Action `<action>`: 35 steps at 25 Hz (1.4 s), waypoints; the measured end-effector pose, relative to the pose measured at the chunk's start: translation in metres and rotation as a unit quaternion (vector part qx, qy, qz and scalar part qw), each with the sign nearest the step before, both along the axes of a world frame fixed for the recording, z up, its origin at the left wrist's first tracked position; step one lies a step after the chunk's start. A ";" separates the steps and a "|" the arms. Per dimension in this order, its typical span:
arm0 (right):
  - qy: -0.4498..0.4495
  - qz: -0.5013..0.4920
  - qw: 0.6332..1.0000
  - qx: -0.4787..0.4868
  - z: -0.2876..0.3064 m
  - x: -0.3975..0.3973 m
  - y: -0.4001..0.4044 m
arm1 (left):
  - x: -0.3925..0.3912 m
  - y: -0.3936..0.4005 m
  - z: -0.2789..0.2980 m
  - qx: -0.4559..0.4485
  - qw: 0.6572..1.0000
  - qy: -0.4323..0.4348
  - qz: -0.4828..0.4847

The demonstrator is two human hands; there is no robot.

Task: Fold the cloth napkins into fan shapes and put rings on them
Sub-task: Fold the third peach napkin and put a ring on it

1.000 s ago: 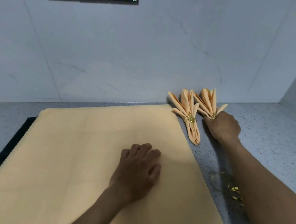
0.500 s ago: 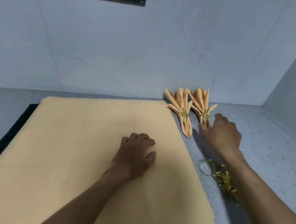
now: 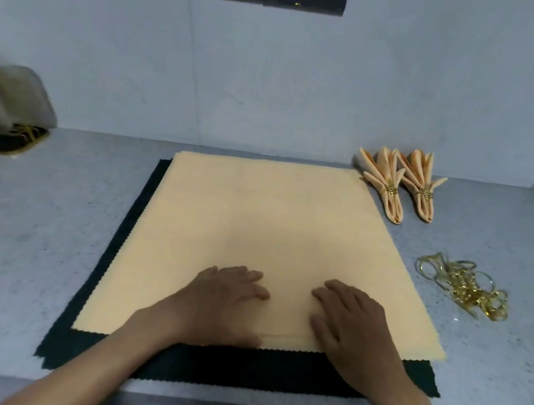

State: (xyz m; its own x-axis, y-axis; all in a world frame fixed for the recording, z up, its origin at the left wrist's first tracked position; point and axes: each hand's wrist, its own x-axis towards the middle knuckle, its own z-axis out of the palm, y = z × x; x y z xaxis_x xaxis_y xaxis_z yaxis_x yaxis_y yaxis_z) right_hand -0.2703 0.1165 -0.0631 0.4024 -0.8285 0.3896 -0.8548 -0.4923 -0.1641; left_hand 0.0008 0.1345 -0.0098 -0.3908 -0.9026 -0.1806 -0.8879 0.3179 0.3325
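Currently, head view: both hands lie palm-down on the near edge of the flat peach napkin (image 3: 271,230). Left hand (image 3: 226,303) is relaxed and open, fingers pointing right and slightly curled at the tips, touching the cloth without gripping it. Right hand (image 3: 349,329) is open too, fingers spread toward the left, resting on the cloth by its near hem. Both forearms come in from the bottom edge, angled inward. Peach napkin sits on a dark napkin (image 3: 92,342) on the grey counter (image 3: 48,221). Two folded fan napkins (image 3: 400,184) with gold rings lie at the far right corner, just beside the flat cloth. Loose gold rings (image 3: 464,287) are piled to the right, apart from it.
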 end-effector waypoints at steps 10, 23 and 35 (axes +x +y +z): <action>-0.056 0.081 0.993 0.066 0.009 -0.013 0.006 | 0.006 0.016 0.012 -0.101 0.988 0.089 0.074; 0.059 0.025 0.992 0.104 0.087 -0.077 -0.013 | 0.079 0.034 0.064 -0.044 0.994 -0.015 0.100; 0.039 -0.016 0.929 0.367 0.117 -0.072 -0.056 | 0.110 0.004 0.070 0.082 0.978 0.065 0.179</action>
State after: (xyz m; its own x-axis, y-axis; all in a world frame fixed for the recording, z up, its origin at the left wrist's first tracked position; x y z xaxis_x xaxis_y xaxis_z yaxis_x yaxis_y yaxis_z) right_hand -0.3423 0.0604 0.0536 0.3758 -0.8719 -0.3139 -0.8908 -0.2466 -0.3816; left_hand 0.1111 0.1389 0.0600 -0.0854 -0.9486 -0.3048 -0.8791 -0.0722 0.4710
